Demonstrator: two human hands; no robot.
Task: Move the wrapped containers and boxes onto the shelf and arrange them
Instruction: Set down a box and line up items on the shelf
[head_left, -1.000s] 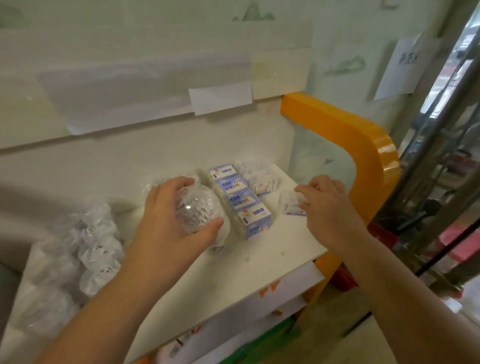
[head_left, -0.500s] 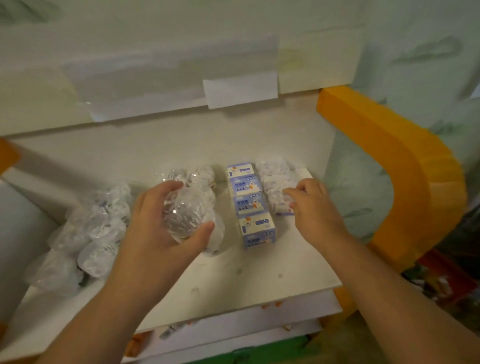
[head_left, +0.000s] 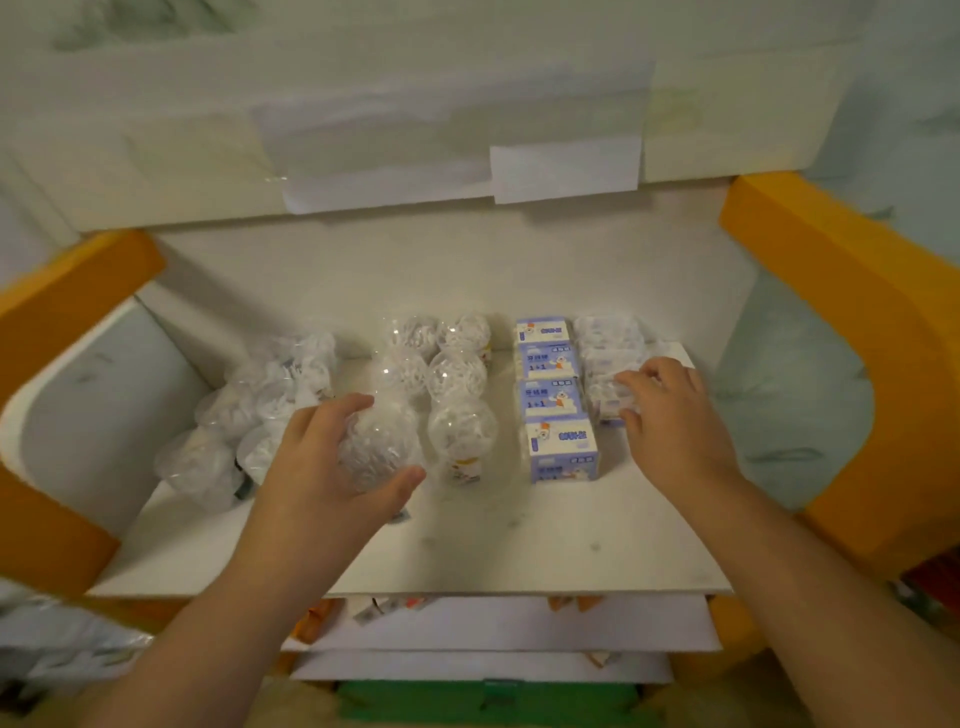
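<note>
On the shelf (head_left: 519, 545), a row of boxes (head_left: 553, 400) runs front to back, between wrapped containers (head_left: 457, 384) on its left and wrapped packs (head_left: 608, 358) on its right.

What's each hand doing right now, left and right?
Left hand: grips a wrapped round container, fingers and thumb curled round it.
Right hand: fingers on the clear wrapped packs; whether it pinches one cannot be told.
</note>
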